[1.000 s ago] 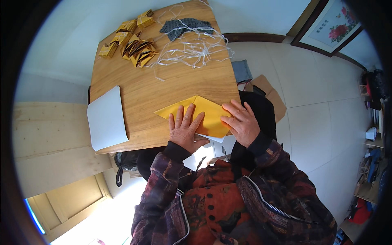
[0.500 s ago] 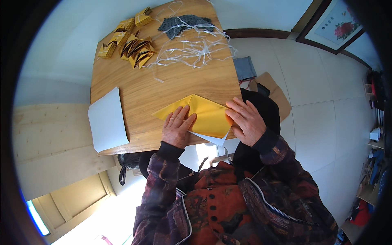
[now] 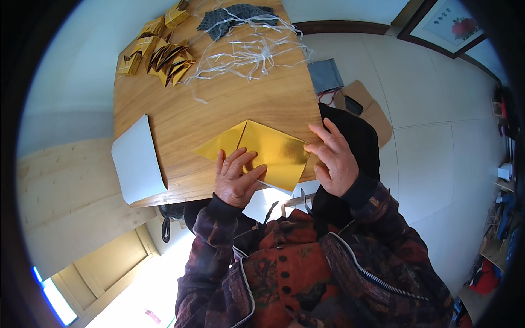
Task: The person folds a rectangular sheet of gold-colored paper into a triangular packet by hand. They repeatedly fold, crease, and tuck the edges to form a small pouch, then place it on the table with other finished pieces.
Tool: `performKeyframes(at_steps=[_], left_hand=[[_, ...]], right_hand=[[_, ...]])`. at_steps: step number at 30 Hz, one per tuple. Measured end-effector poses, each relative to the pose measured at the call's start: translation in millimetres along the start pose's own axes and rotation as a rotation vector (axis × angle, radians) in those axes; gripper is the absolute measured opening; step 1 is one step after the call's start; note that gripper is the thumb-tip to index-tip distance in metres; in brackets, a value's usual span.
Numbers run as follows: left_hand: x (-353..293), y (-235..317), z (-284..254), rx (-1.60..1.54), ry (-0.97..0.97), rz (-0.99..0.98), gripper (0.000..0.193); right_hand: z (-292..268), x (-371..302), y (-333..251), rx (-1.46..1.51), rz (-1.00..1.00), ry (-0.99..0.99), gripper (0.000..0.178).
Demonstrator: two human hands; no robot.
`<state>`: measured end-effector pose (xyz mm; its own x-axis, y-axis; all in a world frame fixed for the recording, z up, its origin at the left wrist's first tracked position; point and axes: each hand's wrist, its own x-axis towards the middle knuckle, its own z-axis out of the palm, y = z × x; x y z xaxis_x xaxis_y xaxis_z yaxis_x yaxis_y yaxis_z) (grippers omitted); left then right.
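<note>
A folded sheet of gold paper (image 3: pixel 279 150) lies on the near edge of the wooden table, its peak pointing away from me and its lower corner hanging past the edge. A crease runs down from the peak, and a thin strip of white backing shows underneath. My left hand (image 3: pixel 236 177) grips the lower left part, thumb and bent fingers on the gold face. At the right corner, my right hand (image 3: pixel 334 158) touches the paper with its fingertips, fingers apart and thumb held away.
A stack of white-backed sheets (image 3: pixel 139 158) rests at the table's left. Folded gold paper pieces (image 3: pixel 169 60), tangled clear plastic strips (image 3: pixel 262 52) and a dark grey knitted cloth (image 3: pixel 232 22) lie at the far end. A grey bag (image 3: pixel 325 75) and cardboard (image 3: pixel 372 109) are on the floor at right.
The right hand has lifted slightly, its fingers spreading at the corner. The left fingers have curled more onto the paper. Less white backing shows below the gold.
</note>
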<state>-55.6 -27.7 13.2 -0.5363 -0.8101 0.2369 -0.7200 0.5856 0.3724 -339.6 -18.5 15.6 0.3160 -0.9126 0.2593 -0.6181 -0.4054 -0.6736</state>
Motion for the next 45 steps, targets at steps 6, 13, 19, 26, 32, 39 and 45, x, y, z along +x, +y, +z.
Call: performKeyframes(at_steps=[6,13,19,26,32,39,45], left_hand=[[0.4,0.3,0.1,-0.228,0.018,-0.129,0.024],[9.7,4.5,3.8,-0.502,0.141,-0.364,0.008],[20.3,8.2,4.5,-0.473,0.155,-0.52,0.006],[27.3,11.4,3.9,-0.321,0.102,-0.575,0.012],[28.6,13.8,4.9,-0.242,0.102,-0.53,0.013],[27.1,14.2,5.2,-0.246,0.107,-0.533,0.013],[28.1,12.8,2.8,-0.183,0.088,-0.452,0.012]], right_hand=[[3.7,6.3,3.7,0.111,0.114,0.028,0.033],[5.2,12.4,5.0,0.162,0.18,0.027,0.014],[12.6,18.9,6.9,0.164,0.187,0.106,0.012],[14.4,25.0,1.7,0.11,0.213,0.147,0.017],[15.7,28.6,-0.2,0.138,0.246,0.168,0.021],[17.6,19.4,-31.2,-0.12,-0.087,0.057,0.057],[44.8,17.1,-45.2,-0.147,-0.057,-0.17,0.08]])
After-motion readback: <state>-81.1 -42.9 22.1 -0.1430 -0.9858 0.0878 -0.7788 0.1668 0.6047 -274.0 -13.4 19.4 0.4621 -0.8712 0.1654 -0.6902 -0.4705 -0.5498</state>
